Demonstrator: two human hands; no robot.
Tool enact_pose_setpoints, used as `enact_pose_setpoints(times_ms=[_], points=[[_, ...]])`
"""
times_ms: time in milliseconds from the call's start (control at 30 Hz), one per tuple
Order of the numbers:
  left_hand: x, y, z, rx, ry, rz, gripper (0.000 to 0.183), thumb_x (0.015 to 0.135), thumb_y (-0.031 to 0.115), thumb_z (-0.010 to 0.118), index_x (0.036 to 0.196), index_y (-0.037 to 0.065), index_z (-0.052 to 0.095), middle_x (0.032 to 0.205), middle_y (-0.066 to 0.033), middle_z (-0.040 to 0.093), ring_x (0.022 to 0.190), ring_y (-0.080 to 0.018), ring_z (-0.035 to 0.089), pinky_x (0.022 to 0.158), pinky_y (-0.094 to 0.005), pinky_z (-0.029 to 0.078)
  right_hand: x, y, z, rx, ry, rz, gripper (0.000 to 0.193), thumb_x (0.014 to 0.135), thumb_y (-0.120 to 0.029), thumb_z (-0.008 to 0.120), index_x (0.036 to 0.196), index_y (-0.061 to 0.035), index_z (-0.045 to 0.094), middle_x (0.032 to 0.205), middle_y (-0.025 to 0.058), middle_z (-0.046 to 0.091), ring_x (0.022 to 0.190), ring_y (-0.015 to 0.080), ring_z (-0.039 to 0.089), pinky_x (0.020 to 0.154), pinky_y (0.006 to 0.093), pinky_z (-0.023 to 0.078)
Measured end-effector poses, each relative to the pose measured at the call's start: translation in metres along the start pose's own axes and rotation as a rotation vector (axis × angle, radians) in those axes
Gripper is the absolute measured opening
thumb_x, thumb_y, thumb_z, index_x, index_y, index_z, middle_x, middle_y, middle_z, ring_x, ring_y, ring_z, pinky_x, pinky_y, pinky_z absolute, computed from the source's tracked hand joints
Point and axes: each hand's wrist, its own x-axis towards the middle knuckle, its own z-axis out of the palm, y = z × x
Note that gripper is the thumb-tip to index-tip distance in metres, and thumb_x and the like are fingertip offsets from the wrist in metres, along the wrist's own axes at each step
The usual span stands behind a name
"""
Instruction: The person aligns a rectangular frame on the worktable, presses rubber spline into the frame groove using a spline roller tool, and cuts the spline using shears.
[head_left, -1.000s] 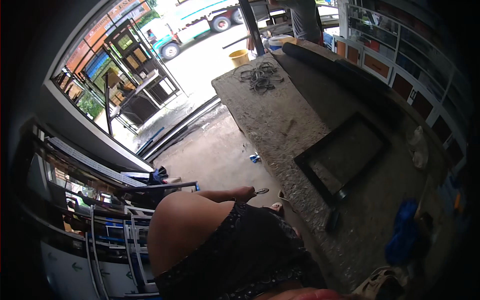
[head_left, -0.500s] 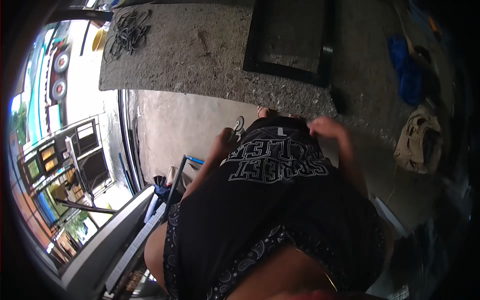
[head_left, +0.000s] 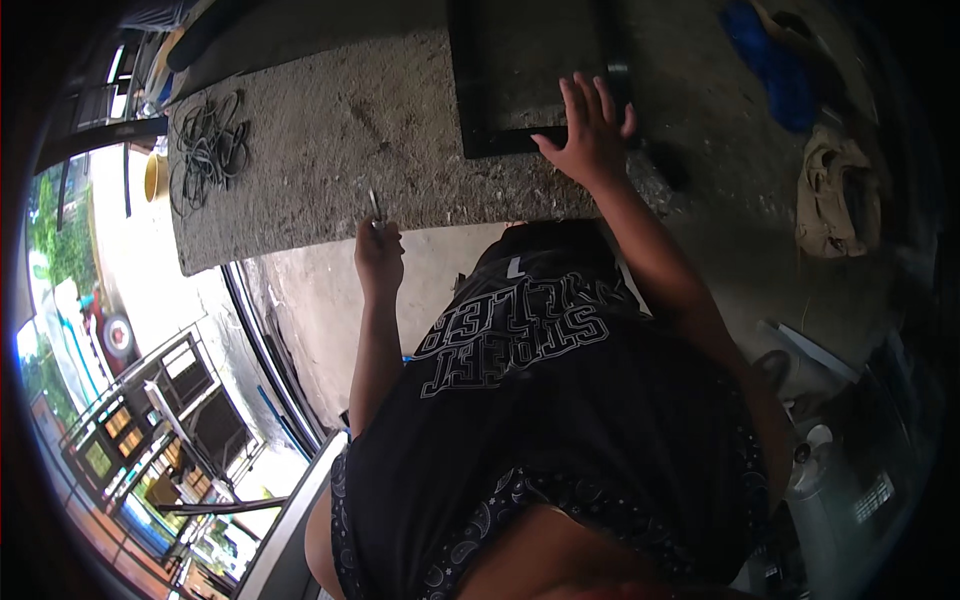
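Observation:
My left hand (head_left: 379, 262) is closed around a slim metal tool (head_left: 374, 204), its thin end pointing away from me at the near edge of the rough grey tabletop (head_left: 320, 130). Most of the tool is hidden in my fingers, so its kind does not show. A black rectangular frame (head_left: 497, 144) lies on the tabletop at the far middle. Over its near right part, my right hand (head_left: 592, 145) reaches out with fingers spread and holds nothing. Whether the palm presses on the frame, I cannot tell.
A tangle of dark cord (head_left: 208, 150) lies at the table's left end. To the right are a blue cloth-like bundle (head_left: 770, 65) and a tan cloth bag (head_left: 835, 195). A yellow bucket (head_left: 156, 177) stands beyond the table's left end. Metal frames (head_left: 195, 390) stand at left.
My left hand has moved forward to the table edge with the tool. My right hand has gone from beside my waist to the black frame, its fingers now spread. The view has shifted.

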Motion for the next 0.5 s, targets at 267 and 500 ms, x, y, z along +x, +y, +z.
enact_pose_setpoints(times_ms=[267,500], points=[[0.001,0.007,0.031,-0.148,-0.083,-0.065,0.016,0.101,0.021,0.057,0.097,0.008,0.048,0.062,0.0027,0.047,0.044,-0.0058,0.043,0.037,-0.0245,0.032,-0.060,0.032,0.023,0.027,-0.290,0.047,0.081,0.084,-0.056,0.068,0.150,-0.0160,0.043,0.157,0.0076,0.038,0.144,0.0278,0.036,0.113,0.0633,0.020],[0.016,0.066,0.065,-0.411,-0.216,0.016,0.027,0.097,0.015,0.063,0.119,0.004,0.050,0.077,-0.0004,0.059,0.057,-0.0070,0.053,0.048,-0.0241,0.043,-0.074,0.039,0.028,0.160,-0.203,0.041,0.073,0.086,-0.043,0.068,0.148,-0.0121,0.045,0.152,0.0100,0.039,0.142,0.0294,0.038,0.105,0.0622,0.031]])
